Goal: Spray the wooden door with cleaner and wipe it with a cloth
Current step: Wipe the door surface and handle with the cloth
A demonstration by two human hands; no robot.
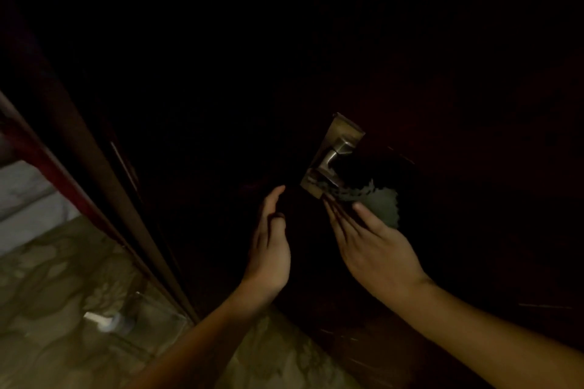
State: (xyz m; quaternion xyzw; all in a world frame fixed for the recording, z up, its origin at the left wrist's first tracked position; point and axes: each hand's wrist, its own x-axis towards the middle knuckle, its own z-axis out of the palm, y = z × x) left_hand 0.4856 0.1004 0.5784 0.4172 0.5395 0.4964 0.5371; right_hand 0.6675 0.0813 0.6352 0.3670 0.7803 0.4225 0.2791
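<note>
The dark wooden door [458, 88] fills most of the view, in deep shadow. A brass lever handle [335, 153] on its plate sits mid-frame. Just below the handle a pale cloth [384, 204] with a scalloped edge lies against the door, and my right hand [373, 249] presses on it with fingers stretched out flat. My left hand [271, 246] is raised beside the door edge, fingers apart, holding nothing. On the floor at lower left stands a spray bottle [109, 320] with a white nozzle.
The door frame [94, 167] runs diagonally down the left. A patterned tile floor [47, 294] and a pale step [28, 199] lie at the lower left. The rest of the scene is too dark to make out.
</note>
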